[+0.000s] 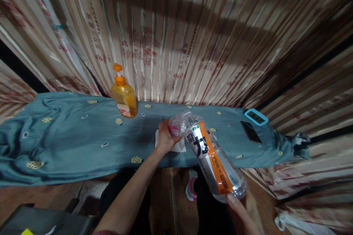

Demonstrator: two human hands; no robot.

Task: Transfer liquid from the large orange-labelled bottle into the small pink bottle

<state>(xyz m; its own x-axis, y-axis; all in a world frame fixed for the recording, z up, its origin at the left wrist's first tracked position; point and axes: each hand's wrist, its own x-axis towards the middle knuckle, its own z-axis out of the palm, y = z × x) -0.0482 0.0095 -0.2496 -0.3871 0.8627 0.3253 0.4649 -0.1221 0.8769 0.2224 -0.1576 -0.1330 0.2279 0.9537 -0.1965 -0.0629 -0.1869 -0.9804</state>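
Nearest the lens, the right hand (242,214) cups the base of a clear plastic bottle (213,158) with an orange label, fingers closed around its bottom end. That bottle lies tilted, its neck pointing toward 11 o'clock over the blue-green cloth (68,143). At the neck, the left hand (167,137) is closed on the cap end, pressing a white tissue (176,146) beneath it. An orange pump bottle (124,97) stands upright at 10 o'clock from the hands, well apart. A dark phone (250,131) and a blue-framed timer (256,116) lie at 2 o'clock
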